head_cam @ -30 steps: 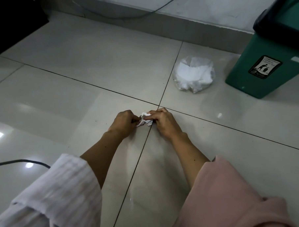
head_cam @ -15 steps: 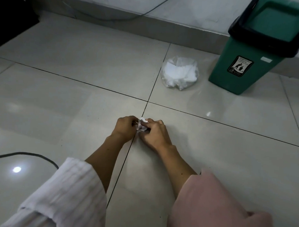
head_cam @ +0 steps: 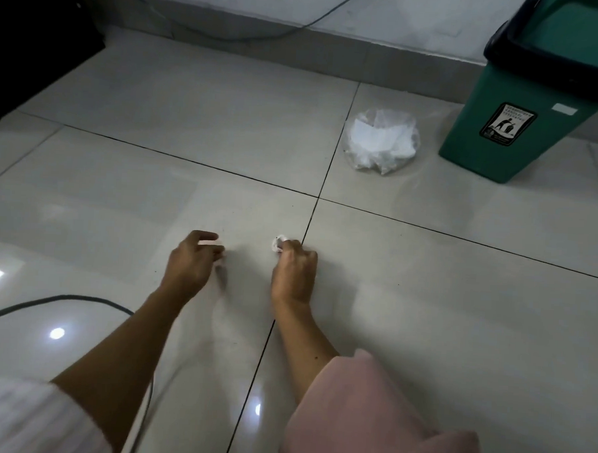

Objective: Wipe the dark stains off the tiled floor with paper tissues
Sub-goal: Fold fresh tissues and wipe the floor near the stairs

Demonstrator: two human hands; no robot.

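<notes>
Glossy pale tiled floor (head_cam: 424,300) with dark grout lines; a green bin (head_cam: 522,109) stands by the wall, a clear bag of white tissues (head_cam: 380,141) just left of it, a dark cable (head_cam: 47,304) far left.

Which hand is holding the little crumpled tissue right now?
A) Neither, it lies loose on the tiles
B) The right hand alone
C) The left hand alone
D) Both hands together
B: the crumpled tissue pokes out from the curled fingers of the right hand, while the left hand is apart from it, off to the side.
</notes>
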